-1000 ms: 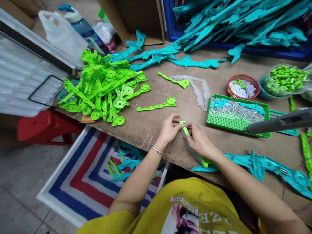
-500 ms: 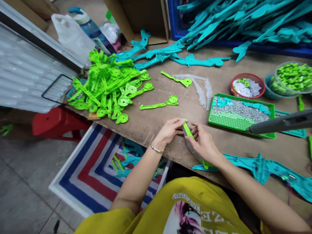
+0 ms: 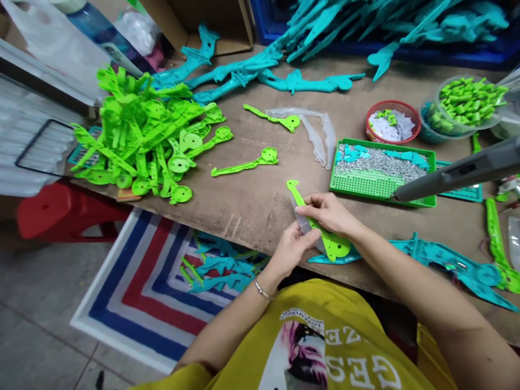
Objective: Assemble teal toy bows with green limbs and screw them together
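Note:
Both hands grip one long green plastic part (image 3: 335,245) with a round, holed end toward me and a hooked tip pointing away. A translucent blade-shaped piece (image 3: 304,222) lies along its left side. My left hand (image 3: 293,244) pinches the lower left edge, thumb on the green part. Farther up, my right hand (image 3: 331,214) closes over its right side. Just beyond the round end, a turquoise plastic shell (image 3: 436,252) lies on the table, its left tip partly behind the held part. Two similar green parts (image 3: 247,165) and loose translucent pieces (image 3: 319,138) lie ahead.
A heap of green parts (image 3: 154,130) covers the left of the table (image 3: 252,200). On the right stand a green tray (image 3: 365,187) of screws, a red basket (image 3: 393,103) and a tub of green pieces (image 3: 467,105). A grey screwdriver (image 3: 455,173) reaches over the tray.
My left hand has moved from the far tip down to the lower left side of the green part. The part has turned so its broad face and round end show. The view has shifted.

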